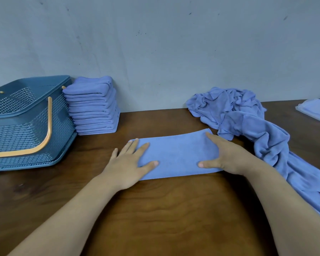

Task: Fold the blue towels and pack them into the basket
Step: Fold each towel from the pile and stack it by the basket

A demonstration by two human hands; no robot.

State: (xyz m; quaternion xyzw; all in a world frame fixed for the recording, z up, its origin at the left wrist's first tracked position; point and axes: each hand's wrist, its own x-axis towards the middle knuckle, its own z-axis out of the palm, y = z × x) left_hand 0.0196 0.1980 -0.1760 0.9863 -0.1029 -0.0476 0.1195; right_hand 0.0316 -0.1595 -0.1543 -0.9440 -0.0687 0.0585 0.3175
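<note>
Bare forearms come in from the near edge over a dark brown wooden table (164,209). Left hand (129,159) and right hand (224,156) both lie flat w/ fingers spread, each pressing one end of a blue microfibre towel folded to a long strip (175,156) at mid-table. Neither hand grips anything.

Far left is a teal perforated plastic basket w/ orange handle (26,122); its inside isn't visible. Hard against its right side stands a stack of folded blue towels (93,109). Far right, a crumpled heap of unfolded blue towels (248,122) trails toward the near right edge. A clear plastic lid (316,109) sits at the far right edge.

Risks, as I judge them:
- The cloth prob slides on smooth wood, so the next fold could go skewed if one hand lifts early.
- The right hand is just beside the heap's tail and could snag it.
- The stack is tall and bulges at the top, so it could tip when another goes on.

Counts:
- 2 hands
- 1 strip
- 1 basket
- 1 lid
- 1 stack of approx a dozen layers (exact no. unclear)
- 1 heap, towel count can't tell
</note>
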